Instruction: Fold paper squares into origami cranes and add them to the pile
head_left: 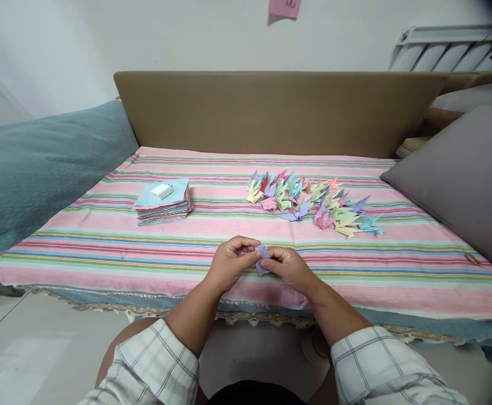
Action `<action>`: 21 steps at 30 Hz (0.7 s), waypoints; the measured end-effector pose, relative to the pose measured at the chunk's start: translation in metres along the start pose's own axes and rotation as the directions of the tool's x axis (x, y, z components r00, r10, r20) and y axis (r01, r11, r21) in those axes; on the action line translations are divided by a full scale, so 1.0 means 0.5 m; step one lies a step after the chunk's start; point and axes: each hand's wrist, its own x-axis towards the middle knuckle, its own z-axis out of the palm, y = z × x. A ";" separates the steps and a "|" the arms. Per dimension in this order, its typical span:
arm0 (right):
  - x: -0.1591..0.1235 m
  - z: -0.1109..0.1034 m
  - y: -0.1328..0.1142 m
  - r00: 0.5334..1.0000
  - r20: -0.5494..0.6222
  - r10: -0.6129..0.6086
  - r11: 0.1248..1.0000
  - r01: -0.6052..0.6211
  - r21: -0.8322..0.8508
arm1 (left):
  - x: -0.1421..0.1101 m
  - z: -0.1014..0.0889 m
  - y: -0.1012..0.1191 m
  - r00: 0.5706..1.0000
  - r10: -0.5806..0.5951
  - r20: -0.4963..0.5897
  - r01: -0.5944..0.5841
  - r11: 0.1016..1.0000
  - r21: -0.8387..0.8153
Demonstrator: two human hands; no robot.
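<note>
At the lower centre of the frame, the left hand (235, 261) and right hand (290, 269) pinch a small piece of purple paper (262, 270) from either side, thumbs uppermost, probably to keep the creases flat and steady. They work just above the striped cover (224, 225) of the sofa. Beyond, right of centre, folded paper birds (316, 197) lie in a loose cluster, seemingly set back to leave room nearer the person. Left of centre sits a stack of paper (164, 215), a white block (162, 191) on top, perhaps as a weight.
</note>
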 end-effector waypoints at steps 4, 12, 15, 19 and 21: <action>-0.002 0.000 -0.001 1.000 -0.007 -0.023 0.999 0.022 -0.037 | -0.001 -0.001 0.007 0.998 -0.031 0.062 0.033 0.999 -0.028; -0.004 -0.001 -0.002 0.999 0.001 -0.038 0.996 0.038 -0.086 | -0.001 -0.012 0.011 0.982 -0.052 0.180 0.049 0.999 0.022; -0.003 -0.001 -0.002 1.000 -0.010 -0.029 0.995 0.028 -0.101 | 0.001 -0.013 0.010 0.986 -0.037 0.160 0.029 0.998 0.054; -0.003 -0.002 0.000 1.000 -0.003 -0.024 0.993 0.024 -0.117 | 0.002 -0.012 0.010 0.987 -0.061 0.148 0.055 0.997 0.047; -0.003 -0.003 0.002 1.000 0.001 -0.023 0.993 0.023 -0.118 | 0.001 -0.010 0.010 0.986 -0.082 0.146 0.080 0.997 0.020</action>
